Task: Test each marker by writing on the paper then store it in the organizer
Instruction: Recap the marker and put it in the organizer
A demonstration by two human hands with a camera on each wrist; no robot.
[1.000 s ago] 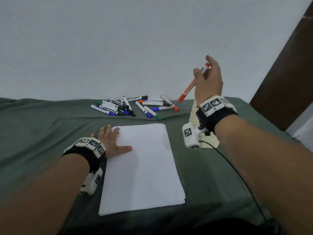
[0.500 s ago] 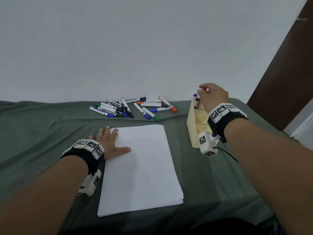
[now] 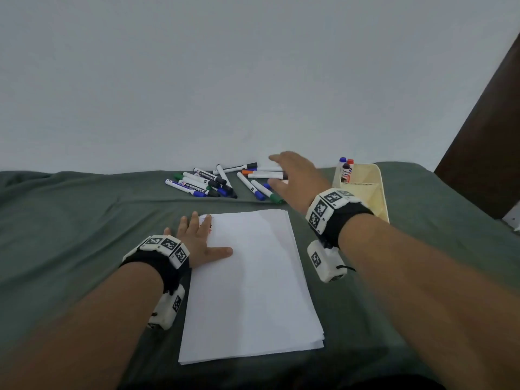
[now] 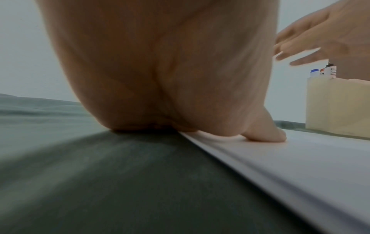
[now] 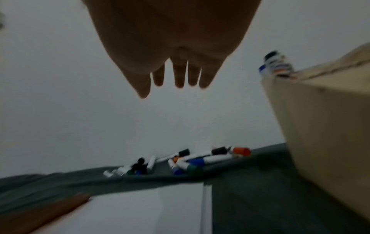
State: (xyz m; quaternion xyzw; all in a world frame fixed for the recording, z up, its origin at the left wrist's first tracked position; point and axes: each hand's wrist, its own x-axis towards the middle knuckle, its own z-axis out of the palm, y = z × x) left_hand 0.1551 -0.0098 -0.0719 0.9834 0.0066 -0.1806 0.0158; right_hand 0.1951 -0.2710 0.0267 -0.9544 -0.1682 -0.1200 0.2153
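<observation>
- Loose markers (image 3: 225, 182) lie in a heap on the green cloth (image 3: 70, 215), beyond the paper (image 3: 253, 277).
- We see the right hand (image 3: 295, 175) above the heap's right end, fingers spread and straight, empty.
- Right wrist view adds what the hand hides from the head view: an orange cap (image 5: 242, 151) at the heap's end.
- Left hand (image 3: 197, 240) lies flat, thumb on the paper's left edge.
- Organizer (image 3: 374, 190) right of the heap; three markers stand in its far compartment.

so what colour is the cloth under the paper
Dark green cloth under the white paper; the head view shows it best.
</observation>
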